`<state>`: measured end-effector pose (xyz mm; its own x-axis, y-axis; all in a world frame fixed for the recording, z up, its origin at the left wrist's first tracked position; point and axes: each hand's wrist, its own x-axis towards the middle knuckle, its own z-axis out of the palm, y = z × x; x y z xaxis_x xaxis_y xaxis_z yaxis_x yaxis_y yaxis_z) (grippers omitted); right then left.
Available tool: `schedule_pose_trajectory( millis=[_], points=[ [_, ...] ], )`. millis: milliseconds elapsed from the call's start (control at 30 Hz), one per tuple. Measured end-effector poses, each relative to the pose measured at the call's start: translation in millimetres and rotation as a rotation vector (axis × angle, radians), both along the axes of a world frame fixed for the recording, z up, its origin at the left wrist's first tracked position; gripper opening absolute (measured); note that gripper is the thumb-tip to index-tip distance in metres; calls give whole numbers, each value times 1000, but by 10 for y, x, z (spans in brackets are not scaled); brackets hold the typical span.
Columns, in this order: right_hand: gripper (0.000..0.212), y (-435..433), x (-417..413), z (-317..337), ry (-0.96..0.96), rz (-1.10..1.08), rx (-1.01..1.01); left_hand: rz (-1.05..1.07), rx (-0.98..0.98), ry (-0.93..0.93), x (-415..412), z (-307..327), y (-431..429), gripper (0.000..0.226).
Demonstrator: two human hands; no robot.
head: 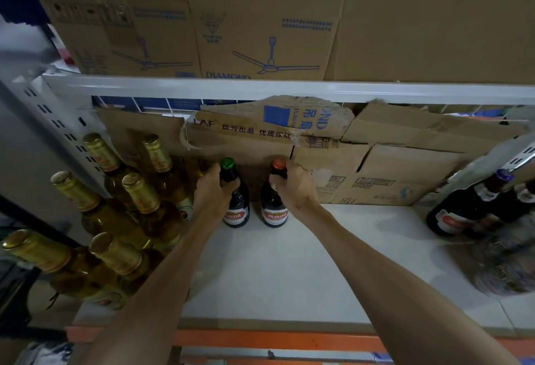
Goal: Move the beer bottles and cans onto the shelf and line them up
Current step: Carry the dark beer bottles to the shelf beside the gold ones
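Bottle in each hand, upright on shelf (289,263).
My left hand (213,191) grips green-capped bottle (238,211) by neck; right hand (293,188) grips red-capped bottle (273,212).

Dark green-capped bottle (238,209) and red-capped bottle (273,209) stand upright, side by side, near the shelf's (289,263) back edge; gold-foiled bottles (141,192) crowd its left end.
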<state>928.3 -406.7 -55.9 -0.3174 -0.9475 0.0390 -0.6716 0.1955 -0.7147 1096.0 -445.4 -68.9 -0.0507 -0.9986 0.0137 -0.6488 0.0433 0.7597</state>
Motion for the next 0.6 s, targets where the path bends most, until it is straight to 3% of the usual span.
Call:
schedule_pose_trajectory(
  millis=[600],
  points=[
    [27, -7, 49, -15, 16, 39, 40, -33, -6, -50, 67, -23, -41, 29]
  ],
)
